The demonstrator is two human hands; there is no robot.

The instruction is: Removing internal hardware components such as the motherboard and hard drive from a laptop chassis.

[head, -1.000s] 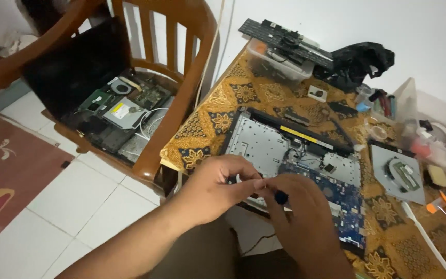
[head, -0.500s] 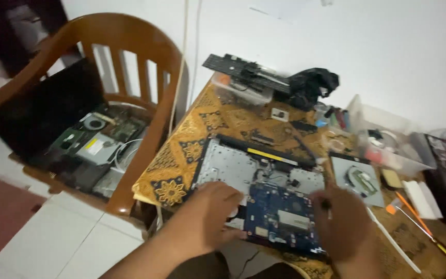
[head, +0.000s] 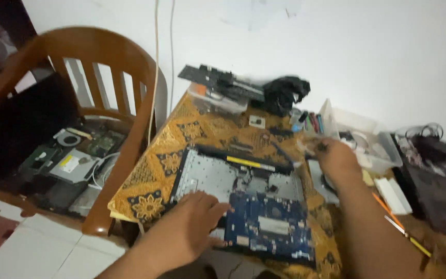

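Observation:
An opened laptop base (head: 207, 178) with bare grey metal lies on a brown patterned tablecloth (head: 192, 129). A blue circuit board (head: 272, 227) sits in its near right part. My left hand (head: 187, 230) rests flat on the near edge of the base, fingers spread, touching the board's left side. My right hand (head: 334, 160) is stretched out to the right of the base, just before a clear plastic box (head: 375, 142). Its fingers are closed around a small dark-handled tool (head: 320, 147), which is blurred.
A wooden chair (head: 104, 51) stands left of the table, with a black panel (head: 21, 124) and loose computer parts (head: 73, 165) on its seat. At the back lie a dark board (head: 218, 80) and a black bundle (head: 285, 90). Thin orange and yellow tools (head: 396, 222) lie at the right.
My right hand has left the circuit board and moved up and right toward the clear box. My left hand stays on the laptop base. The camera has turned right.

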